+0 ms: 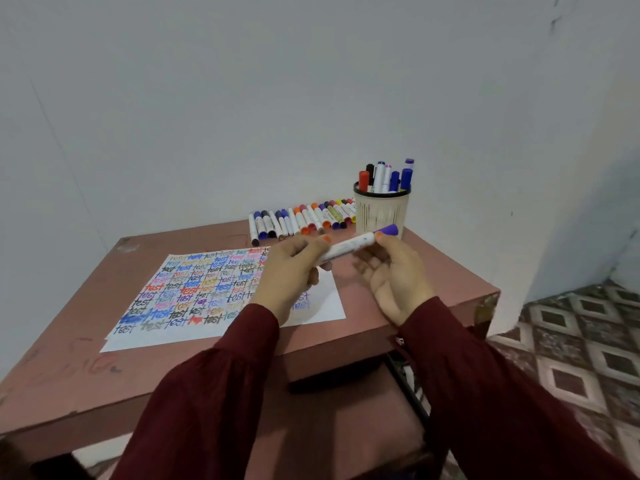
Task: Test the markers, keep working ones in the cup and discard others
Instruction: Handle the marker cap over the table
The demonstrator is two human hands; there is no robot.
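Observation:
A white marker with a purple cap (353, 244) is held level above the table between both hands. My left hand (289, 275) grips its barrel. My right hand (394, 271) pinches the purple cap end with thumb and fingertips. Below them lies a white sheet of paper (207, 289) covered with the word "test" in many colours. A beige cup with a black rim (381, 211) stands at the back right of the table and holds several markers. A row of several capped markers (301, 220) lies along the back edge, left of the cup.
The reddish-brown table (104, 386) stands against a white wall (242, 98). Its right edge drops to a patterned tile floor (571, 348). A lower shelf shows under the front edge.

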